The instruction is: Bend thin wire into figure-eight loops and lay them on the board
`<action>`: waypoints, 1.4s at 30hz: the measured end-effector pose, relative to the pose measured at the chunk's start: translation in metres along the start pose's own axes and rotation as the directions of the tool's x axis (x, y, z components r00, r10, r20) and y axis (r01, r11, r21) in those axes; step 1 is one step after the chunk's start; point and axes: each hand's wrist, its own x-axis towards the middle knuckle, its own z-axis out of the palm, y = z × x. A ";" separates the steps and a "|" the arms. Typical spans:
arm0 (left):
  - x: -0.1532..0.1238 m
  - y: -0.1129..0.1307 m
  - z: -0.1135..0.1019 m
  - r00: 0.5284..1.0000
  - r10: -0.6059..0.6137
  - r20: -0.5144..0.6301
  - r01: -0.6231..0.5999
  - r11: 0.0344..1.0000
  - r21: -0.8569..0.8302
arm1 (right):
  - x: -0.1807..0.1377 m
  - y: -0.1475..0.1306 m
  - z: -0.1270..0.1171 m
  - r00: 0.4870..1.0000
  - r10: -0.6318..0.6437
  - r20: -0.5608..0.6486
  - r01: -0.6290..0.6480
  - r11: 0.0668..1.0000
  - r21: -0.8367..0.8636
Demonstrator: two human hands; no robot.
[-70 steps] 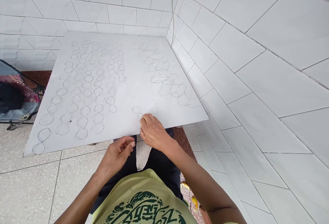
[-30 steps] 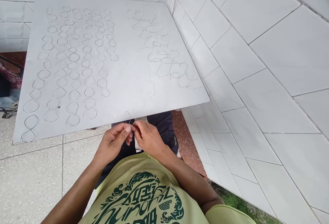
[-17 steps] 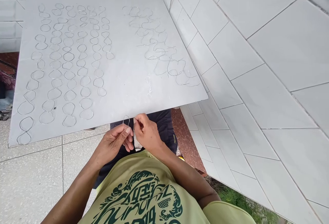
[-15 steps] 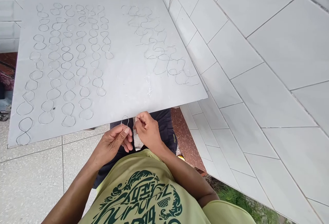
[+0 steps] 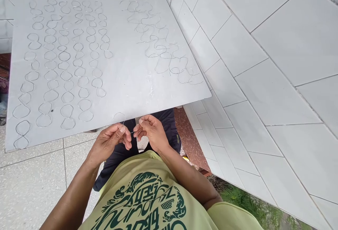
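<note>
At the near edge of the white board, my left hand pinches a thin wire between thumb and fingers. A rounded loop of this wire rises above the left fingertips. A short length of it crosses to my right hand, whose thumb and fingers are closed on that end. Figure-eight wire pieces lie in several columns on the board's left half. On the right lie loose curved wires, overlapping in a diagonal band.
The white board sits in front of me, its near edge just above my hands. A tiled wall runs along the right, with more tiles behind the board. Below are a speckled floor and a reddish-brown ledge.
My left hand has moved left, and the wire loop now shows wider above it. My right fingers have come down to the wire between the hands. The view has shifted slightly.
</note>
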 end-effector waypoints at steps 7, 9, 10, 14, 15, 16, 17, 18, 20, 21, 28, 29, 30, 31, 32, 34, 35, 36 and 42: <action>0.003 -0.005 -0.006 0.999 0.036 0.011 -0.036 0.999 0.030 | -0.005 -0.002 -0.006 0.998 0.029 0.054 -0.023 0.993 -0.116; 0.003 -0.005 -0.006 0.999 0.028 0.026 -0.029 0.998 0.050 | -0.005 -0.001 -0.008 0.998 0.038 0.056 -0.026 0.980 -0.195; 0.003 -0.005 -0.006 0.999 0.025 0.036 -0.027 0.997 0.066 | -0.005 -0.001 -0.009 0.997 0.043 0.059 -0.028 0.971 -0.239; 0.003 -0.004 -0.004 0.997 0.001 0.081 -0.013 0.990 0.142 | -0.004 0.001 -0.010 0.988 0.138 0.072 -0.112 0.952 -0.286; 0.002 -0.004 -0.004 0.996 -0.006 0.089 -0.008 0.987 0.158 | -0.004 0.001 -0.010 0.984 0.167 0.068 -0.144 0.955 -0.260; 0.002 -0.004 -0.003 0.996 -0.010 0.093 -0.006 0.985 0.170 | -0.004 0.001 -0.010 0.980 0.190 0.062 -0.172 0.958 -0.228; 0.002 -0.005 -0.003 0.995 -0.011 0.095 -0.007 0.983 0.182 | -0.004 0.001 -0.010 0.976 0.208 0.056 -0.194 0.961 -0.197; 0.002 -0.005 -0.002 0.996 -0.008 0.094 -0.011 0.981 0.193 | -0.004 0.001 -0.010 0.974 0.219 0.049 -0.209 0.964 -0.166; 0.001 -0.006 -0.002 0.995 0.003 0.096 -0.024 0.976 0.216 | -0.005 0.001 -0.010 0.972 0.230 0.038 -0.225 0.968 -0.110; 0.001 -0.006 -0.001 0.995 0.011 0.098 -0.033 0.973 0.229 | -0.005 0.002 -0.009 0.972 0.233 0.035 -0.229 0.970 -0.087; 0.004 -0.014 0.002 0.998 0.035 0.052 -0.042 0.989 0.141 | -0.007 0.005 -0.008 0.991 0.130 0.023 -0.127 0.987 -0.101; 0.006 -0.016 0.002 0.999 0.034 0.034 -0.037 0.995 0.092 | -0.007 0.005 -0.008 0.993 0.108 0.042 -0.102 0.988 -0.112; 0.007 -0.018 0.003 0.999 0.030 0.018 -0.031 0.999 0.042 | -0.008 0.005 -0.008 0.993 0.094 0.067 -0.086 0.990 -0.111; 0.008 -0.020 0.003 1.000 0.023 0.002 -0.023 1.000 -0.005 | -0.009 0.005 -0.007 0.992 0.086 0.089 -0.077 0.992 -0.100; 0.009 -0.021 0.004 1.000 0.013 -0.015 -0.014 0.999 -0.047 | -0.010 0.005 -0.007 0.992 0.081 0.102 -0.073 0.994 -0.082; 0.011 -0.021 0.004 0.998 -0.011 -0.060 0.005 0.995 -0.097 | -0.011 0.005 -0.006 0.994 0.066 0.087 -0.062 0.997 -0.054; 0.011 -0.020 0.005 0.995 -0.022 -0.096 0.012 0.994 -0.107 | -0.012 0.005 -0.005 0.996 0.057 0.064 -0.054 0.997 -0.050; 0.012 -0.019 0.005 0.990 -0.029 -0.140 0.013 0.994 -0.112 | -0.013 0.005 -0.005 0.998 0.048 0.043 -0.046 0.998 -0.051; 0.007 -0.010 0.014 0.954 -0.006 -0.301 -0.030 0.993 -0.116 | -0.018 0.007 -0.005 0.999 0.034 0.017 -0.033 0.999 -0.028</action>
